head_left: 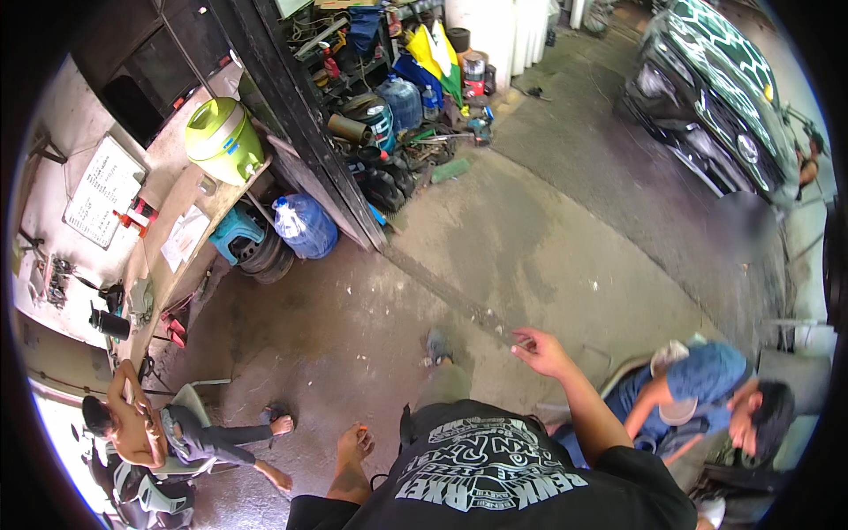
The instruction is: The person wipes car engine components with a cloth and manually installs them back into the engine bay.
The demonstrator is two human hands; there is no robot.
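Observation:
My left hand (353,444) hangs low beside my black shirt (495,459). Its fingers are closed, and a small orange thing (363,429) shows at the top of them, too small to name. Out in front and to the right is my right hand (542,353), raised over the concrete floor (495,230). The thumb and fingers there are apart, and nothing shows between them. Below my body, one foot in a dark shoe (438,346) stands on the floor.
Left, a bench (203,196) bears a green drink cooler (221,141); a blue water jug (305,227) stands below. One person (141,424) sits at the lower left, another (680,397) at the right. Cluttered shelves (371,53) stand ahead; a car (715,97) is at the far right.

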